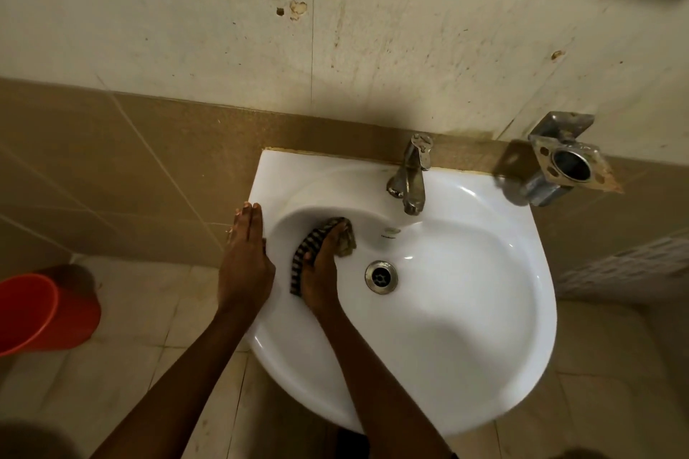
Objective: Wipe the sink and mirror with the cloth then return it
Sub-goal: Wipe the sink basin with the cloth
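A white wall-mounted sink [466,328] fills the middle of the view, with a metal drain [381,276] in its basin. My right hand [321,274] presses a dark striped cloth [308,251] against the basin's left inner wall, just left of the drain. The cloth shows at the fingertips and along the hand's left side; the rest is hidden under the hand. My left hand [244,255] lies flat on the sink's left rim, fingers together and pointing toward the wall, holding nothing. No mirror is in view.
A metal tap [412,175] stands at the back of the sink. A rusty metal holder [563,164] juts from the wall at the right. An orange bucket [41,313] sits on the tiled floor at the left. Stained wall tiles rise behind the sink.
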Tool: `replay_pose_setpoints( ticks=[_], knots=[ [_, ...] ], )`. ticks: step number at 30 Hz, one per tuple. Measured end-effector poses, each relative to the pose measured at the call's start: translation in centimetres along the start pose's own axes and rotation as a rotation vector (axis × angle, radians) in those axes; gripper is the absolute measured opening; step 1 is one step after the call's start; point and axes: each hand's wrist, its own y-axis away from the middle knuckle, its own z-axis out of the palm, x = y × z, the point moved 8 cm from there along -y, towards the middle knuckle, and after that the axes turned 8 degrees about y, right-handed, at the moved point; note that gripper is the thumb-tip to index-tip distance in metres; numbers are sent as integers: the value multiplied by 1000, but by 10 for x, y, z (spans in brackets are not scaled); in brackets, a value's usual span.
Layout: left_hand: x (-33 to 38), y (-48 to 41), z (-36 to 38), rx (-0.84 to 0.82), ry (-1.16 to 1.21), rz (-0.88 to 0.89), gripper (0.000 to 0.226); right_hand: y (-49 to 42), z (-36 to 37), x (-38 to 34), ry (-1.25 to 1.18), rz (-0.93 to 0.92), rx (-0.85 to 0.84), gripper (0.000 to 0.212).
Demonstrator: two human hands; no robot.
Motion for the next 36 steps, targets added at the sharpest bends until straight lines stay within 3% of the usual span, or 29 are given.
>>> replay_pose_setpoints(
  ticks=[3,5,12,15,17,20,22,24,28,30,33,36],
  knots=[
    [3,2,5,-2,1,5,56,-3,-7,-4,87,64,159,81],
    [8,2,5,3,5,20,56,-4,-6,-12,155,96,173,78],
    [0,-3,-2,19,72,13,50,55,32,-11,480,-551,-479,48],
    [-1,3,-2,16,68,2,48,66,5,-7,520,-774,-487,47],
    [3,2,-3,20,61,1,49,30,-14,17,481,-584,-401,51],
    [7,0,-2,21,46,6,50,-17,-38,44,656,-288,-88,75],
    [7,-2,-2,18,43,6,51,-18,-34,43,648,-219,-3,78],
    [3,-1,-3,19,41,1,51,1,-25,27,570,-280,-78,65],
    [3,0,-1,18,55,11,49,94,-35,6,478,-357,-644,55],
    [5,0,2,22,56,14,49,123,-70,9,429,-475,-746,46],
    [5,0,0,45,66,-1,48,70,-155,57,715,-608,-615,34],
    [5,-4,-3,55,51,17,49,-16,-227,95,1098,-519,-168,50]
  ],
)
